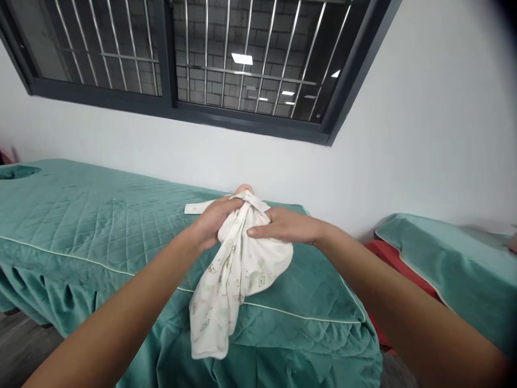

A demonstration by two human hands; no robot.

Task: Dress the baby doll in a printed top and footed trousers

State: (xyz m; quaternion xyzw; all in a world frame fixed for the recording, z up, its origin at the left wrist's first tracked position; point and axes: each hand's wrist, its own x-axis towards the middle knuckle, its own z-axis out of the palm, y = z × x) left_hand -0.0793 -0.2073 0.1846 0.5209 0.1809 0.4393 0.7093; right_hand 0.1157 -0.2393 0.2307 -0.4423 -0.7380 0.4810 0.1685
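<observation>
Both my hands are on a white baby garment (262, 258) with small green and brown prints. My left hand (216, 215) grips its bunched upper part, thumb on top. On the other side my right hand (278, 226) holds the cloth, its thumb lying across the folds. One long part of the garment hangs over the bed's front edge, and a sleeve-like strip sticks out to the left. Just beyond the cloth shows a small rounded, skin-toned top, perhaps a doll's head (244, 188); the rest of it is hidden.
Beneath my hands is a bed with a green quilted cover (121, 215), its skirt falling at the front. A white wall (202, 151) and a barred window (242, 64) stand behind. To the right is another green-covered bed (456, 258) with red cloth (388, 253) beside it.
</observation>
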